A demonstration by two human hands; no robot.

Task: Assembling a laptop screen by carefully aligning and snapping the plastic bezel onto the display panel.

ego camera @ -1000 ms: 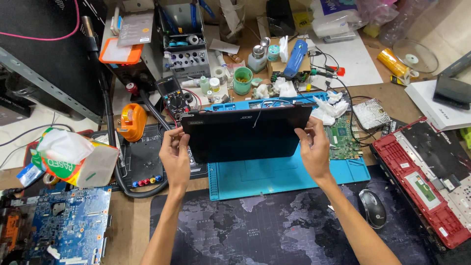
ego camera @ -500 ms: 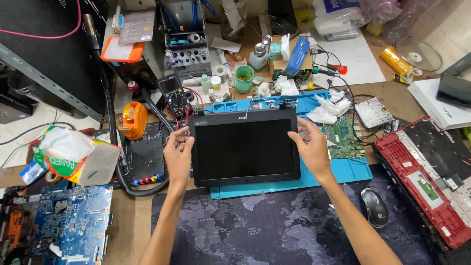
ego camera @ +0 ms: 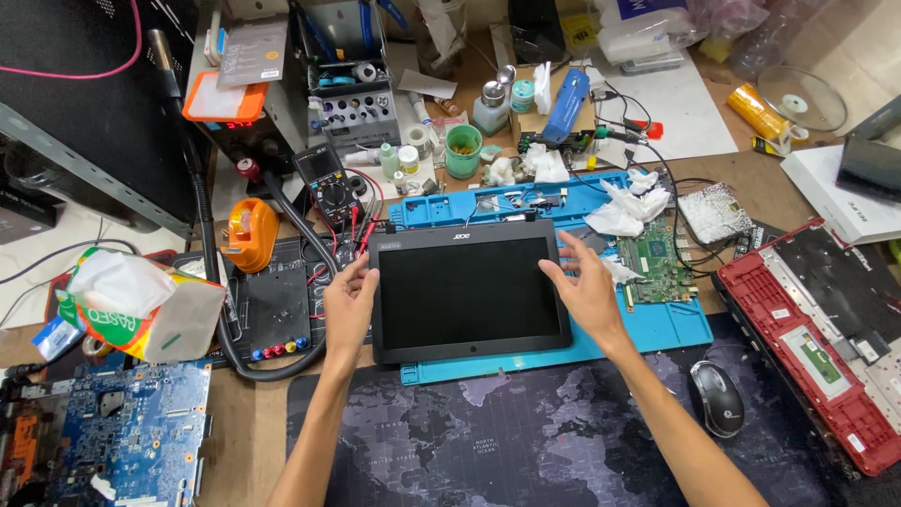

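Note:
A black laptop screen panel (ego camera: 467, 293) lies flat, screen side up, on a blue work mat (ego camera: 657, 330). My left hand (ego camera: 349, 302) rests against the panel's left edge, fingers spread and touching the frame. At the panel's right edge, my right hand (ego camera: 584, 285) hovers with fingers apart, its fingertips just over the bezel. Neither hand grips the panel.
A green circuit board (ego camera: 654, 258) and crumpled tissues (ego camera: 627, 207) lie right of the panel. A red laptop base (ego camera: 821, 338) and a mouse (ego camera: 716, 409) sit at the right. A multimeter (ego camera: 324, 183), orange tape dispenser (ego camera: 249, 233), tissue box (ego camera: 131, 305) and blue motherboard (ego camera: 122, 441) fill the left.
The panel was held tilted up a second ago; it has been laid flat on the mat. Both hands have loosened from its sides, the right hand lifting off.

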